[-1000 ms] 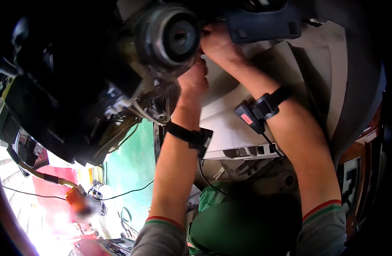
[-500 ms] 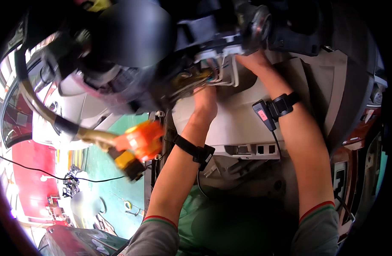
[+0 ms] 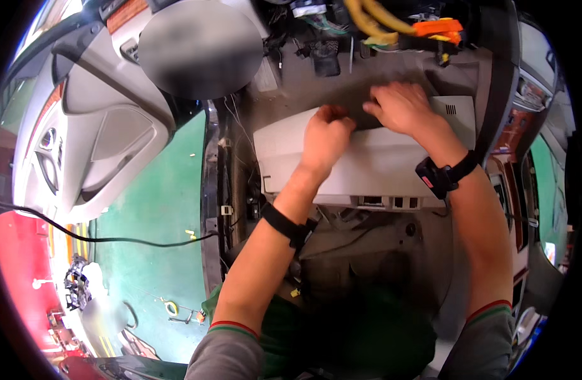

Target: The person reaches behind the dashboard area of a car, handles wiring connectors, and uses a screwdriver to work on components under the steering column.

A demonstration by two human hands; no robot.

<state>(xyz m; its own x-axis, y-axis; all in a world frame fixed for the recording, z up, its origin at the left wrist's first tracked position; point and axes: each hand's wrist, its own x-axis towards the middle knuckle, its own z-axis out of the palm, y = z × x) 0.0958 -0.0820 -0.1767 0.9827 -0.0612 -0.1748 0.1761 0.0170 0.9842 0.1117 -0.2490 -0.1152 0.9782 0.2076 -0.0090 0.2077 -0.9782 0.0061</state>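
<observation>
A pale beige trim panel (image 3: 373, 168) lies across the car's footwell in front of me, with a vent grille at its right end. Over its far edge, left of the middle, is my left hand (image 3: 327, 140), its fingers curled together; whatever they may hold is hidden. My right hand (image 3: 402, 109) hovers near the same edge further right, fingers bent and apart, slightly smeared by motion, with nothing visible in it. Each wrist carries a black strap with a small black device.
Pedals (image 3: 326, 58) stand beyond the panel. A yellow wiring loop with an orange connector (image 3: 438, 28) hangs at the top right. The open car door (image 3: 117, 142) is at left, above a green floor (image 3: 155, 206). A black cable (image 3: 132, 241) runs across the doorway.
Both hands have come out from beneath the dashboard wiring to the panel's far edge. The view has shifted, so the dashboard parts are mostly gone and the orange connector now appears at upper right.
</observation>
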